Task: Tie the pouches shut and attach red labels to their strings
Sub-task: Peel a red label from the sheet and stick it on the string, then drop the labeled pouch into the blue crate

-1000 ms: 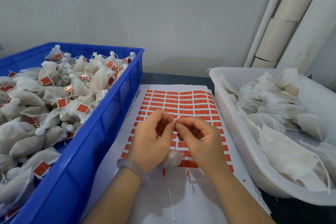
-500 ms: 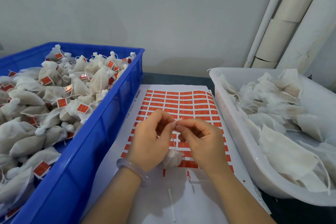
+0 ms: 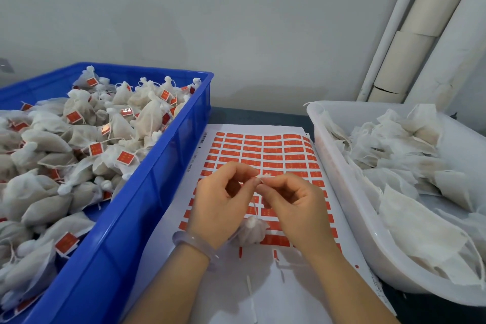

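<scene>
Your left hand (image 3: 221, 202) and your right hand (image 3: 294, 208) meet fingertip to fingertip above the label sheet (image 3: 265, 287), and both pinch, between thumb and forefinger, the upper end of a thin white string (image 3: 254, 208). A small white scrap shows at this pinch, but I cannot tell if it is a label or only the string's end. The other fingers of both hands are loosely curled. The string goes down to the pouch (image 3: 252, 230), a small white pouch gathered at its neck. It sits low between your two wrists, over the lower rows of the sheet (I cannot tell whether it hangs or rests on the paper). The red labels (image 3: 273, 151) fill the far part of the sheet in rows, and the near part is bare white. The sheet lies on the dark table (image 3: 252, 116). On your left, the blue crate (image 3: 147, 208) touches the sheet's edge and is heaped with tied pouches (image 3: 47, 139), many carrying a red label. On your right, the white tub (image 3: 349, 213) holds flat, open pouches (image 3: 410, 166). You wear a pale bracelet (image 3: 194, 244) on the left wrist.
</scene>
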Available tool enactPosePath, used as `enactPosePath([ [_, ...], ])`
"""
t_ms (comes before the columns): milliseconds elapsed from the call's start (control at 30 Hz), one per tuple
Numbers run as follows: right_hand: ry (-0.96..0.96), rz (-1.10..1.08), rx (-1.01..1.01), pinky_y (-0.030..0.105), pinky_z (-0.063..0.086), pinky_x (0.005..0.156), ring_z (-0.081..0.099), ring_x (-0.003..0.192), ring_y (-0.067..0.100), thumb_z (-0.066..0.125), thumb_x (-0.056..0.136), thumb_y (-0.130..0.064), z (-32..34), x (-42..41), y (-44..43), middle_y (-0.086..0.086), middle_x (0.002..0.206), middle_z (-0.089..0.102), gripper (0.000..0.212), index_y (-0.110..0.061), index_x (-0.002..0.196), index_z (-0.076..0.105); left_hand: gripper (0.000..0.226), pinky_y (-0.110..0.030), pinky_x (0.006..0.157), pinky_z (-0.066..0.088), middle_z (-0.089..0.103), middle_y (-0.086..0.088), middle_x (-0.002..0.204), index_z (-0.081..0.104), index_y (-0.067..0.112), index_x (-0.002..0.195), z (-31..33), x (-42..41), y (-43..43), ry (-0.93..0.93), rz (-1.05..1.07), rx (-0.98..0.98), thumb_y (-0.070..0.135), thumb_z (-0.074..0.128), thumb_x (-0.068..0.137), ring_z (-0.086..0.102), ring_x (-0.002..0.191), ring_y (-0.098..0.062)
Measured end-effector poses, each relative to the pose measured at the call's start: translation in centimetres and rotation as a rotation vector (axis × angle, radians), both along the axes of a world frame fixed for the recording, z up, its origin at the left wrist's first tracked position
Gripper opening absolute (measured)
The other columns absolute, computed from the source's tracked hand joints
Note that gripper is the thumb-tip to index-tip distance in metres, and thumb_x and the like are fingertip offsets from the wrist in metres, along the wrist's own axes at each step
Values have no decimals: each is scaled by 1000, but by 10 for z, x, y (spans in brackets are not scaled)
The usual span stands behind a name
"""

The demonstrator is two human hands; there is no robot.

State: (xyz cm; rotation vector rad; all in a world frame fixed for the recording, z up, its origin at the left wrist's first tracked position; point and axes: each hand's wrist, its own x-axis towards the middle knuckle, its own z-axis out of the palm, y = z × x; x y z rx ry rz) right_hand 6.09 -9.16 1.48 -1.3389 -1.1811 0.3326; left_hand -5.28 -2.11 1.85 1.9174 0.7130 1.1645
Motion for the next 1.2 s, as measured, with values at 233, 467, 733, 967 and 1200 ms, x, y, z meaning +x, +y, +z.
enactPosePath([
  [233, -72, 69, -96, 11, 52, 67, 64, 82, 0, 67, 82, -25, -1, 8, 2, -24, 84, 65, 14, -38, 82, 61, 22, -5, 63, 47, 61, 18, 74, 55, 35, 77, -3, 2, 1, 42, -39, -36, 16, 61, 87, 60, 79, 1],
  [467, 9, 146, -193, 10, 51, 64, 64, 82, -2, 68, 81, -29, 0, 5, 2, -26, 83, 66, 14, -35, 89, 59, 16, -7, 61, 48, 63, 19, 74, 58, 28, 79, -3, 2, 2, -37, -45, -129, 14, 60, 88, 62, 76, -1],
  [733, -178, 347, -431, 9, 45, 58, 58, 74, -3, 71, 68, -51, -4, 1, -2, -21, 80, 64, 22, -37, 83, 65, 3, -8, 53, 47, 67, 20, 78, 58, 18, 88, -1, -1, 7, -188, 5, -311, 18, 57, 90, 66, 75, 2],
  [967, -274, 117, -360, 4, 45, 59, 57, 83, -9, 65, 85, -32, 1, -5, 5, -26, 83, 60, 8, -30, 82, 58, 22, -9, 50, 47, 67, 16, 73, 55, 25, 96, -13, 1, 18, -195, 125, -521, 39, 38, 97, 67, 69, 0],
  [1200, 166, 102, -86, 14, 50, 51, 67, 65, 4, 67, 85, -22, 82, -27, 54, -3, 83, 65, 9, -23, 84, 57, 27, -11, 37, 43, 67, 18, 60, 56, 25, 98, -13, -2, 25, -197, 203, -706, 43, 35, 98, 65, 52, 0],
])
